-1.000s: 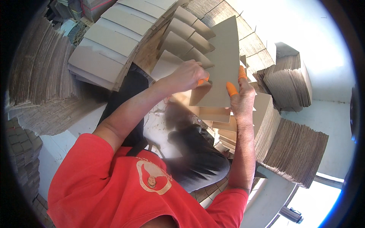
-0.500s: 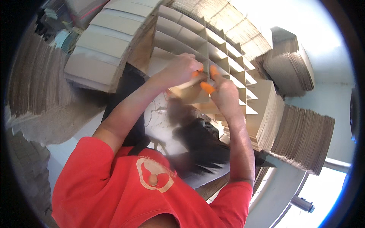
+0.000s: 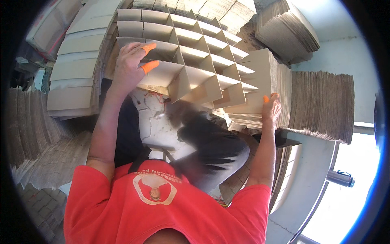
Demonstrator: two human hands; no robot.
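A cardboard divider grid [image 3: 195, 61] of interlocked upright strips stands in front of me. My left hand [image 3: 131, 65] is at its left side, with the orange-covered thumb and forefinger spread apart and nothing between them. Over to the right, a stack of flat cardboard sheets [image 3: 254, 75] lies beside the grid. My right hand [image 3: 271, 109] is at the near right part of that stack, its fingers bent and closed at the top sheet's edge. Orange covers show on its fingertips too. How much cardboard it grips is hidden.
More cardboard stacks stand around: slotted sheets [image 3: 75, 65] at left, brown piles at right [image 3: 323, 103] and far right [image 3: 286, 30], and another at the far left [image 3: 30, 122]. My dark-trousered legs [image 3: 215, 150] are below the grid.
Both hands have left the middle of the grid, where they worked close together. The left went left and opened; the right went right to the sheet stack. The view has turned.
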